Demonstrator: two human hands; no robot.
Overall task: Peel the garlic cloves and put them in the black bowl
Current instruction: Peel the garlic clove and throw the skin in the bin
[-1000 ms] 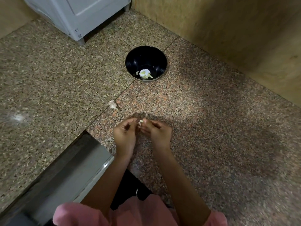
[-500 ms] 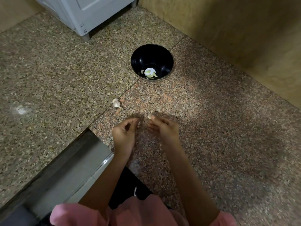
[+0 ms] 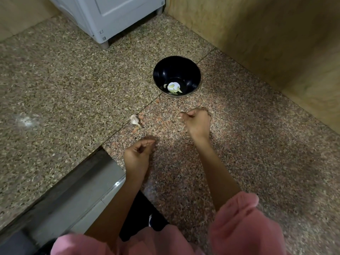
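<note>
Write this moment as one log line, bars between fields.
right hand pinches garlic piece short of black bowl | left hand curled, contents unclear | peeled cloves in bowl | unpeeled clove on granite

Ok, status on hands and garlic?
Right hand pinches a pale clove, short of black bowl. Left hand loosely curled, apparently empty. Unpeeled clove on counter. Nothing between.
</note>
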